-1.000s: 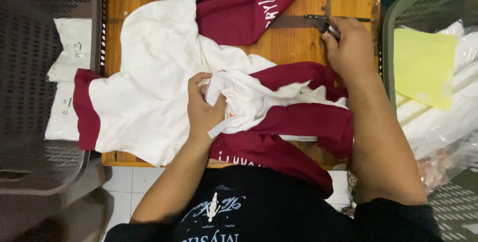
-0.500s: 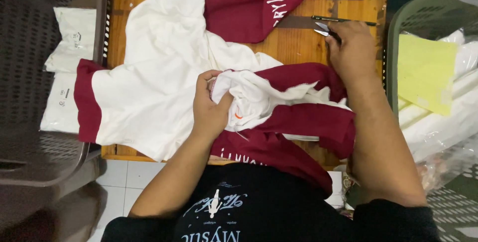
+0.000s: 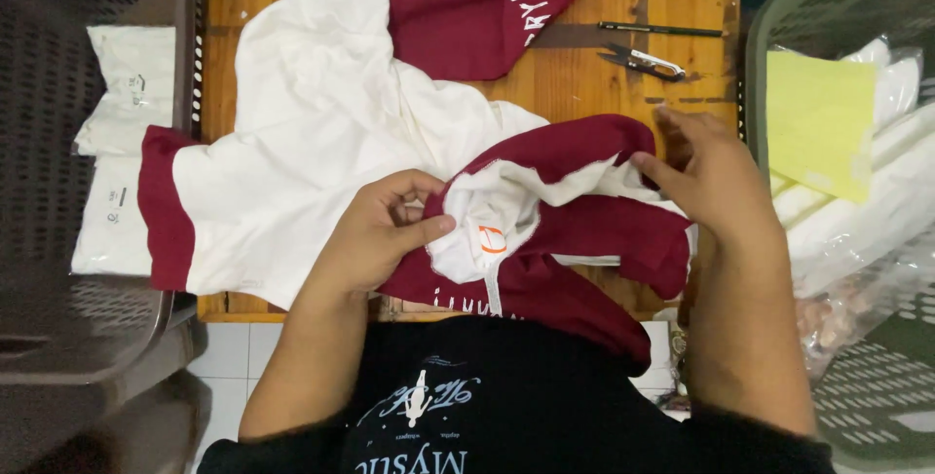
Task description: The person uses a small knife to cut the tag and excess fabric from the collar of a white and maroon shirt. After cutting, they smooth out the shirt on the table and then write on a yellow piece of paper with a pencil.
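Far left: a dark perforated crate stands beside the wooden table, with white bagged packs just beside it.

On the table: a white and maroon garment lies spread and rumpled over most of the top, one maroon cuff hanging past the left edge, a maroon part thrown toward the far edge.

Left hand: closed in a pinch, thumb against fingers, on the white neck fabric of the garment where a small label shows. The bunched neck sits at the near edge of the table, against the person's black shirt.

Right hand: fingers spread and flat, pressing the maroon fold at its right side; it grips nothing that I can see.

Beyond the right hand: small snips and a dark pen lie on bare wood, apart from both hands. Far right: a green basket holding a yellow sheet and clear-wrapped white packs.

Assessment: the garment looks light, soft and limp, with no stiffness; it will sag and slide wherever unsupported. It is not fragile. Best hold is at seams, the neck band or the cuffs, taken with a pinch, with the other hand flat on the cloth to stop it from creeping.
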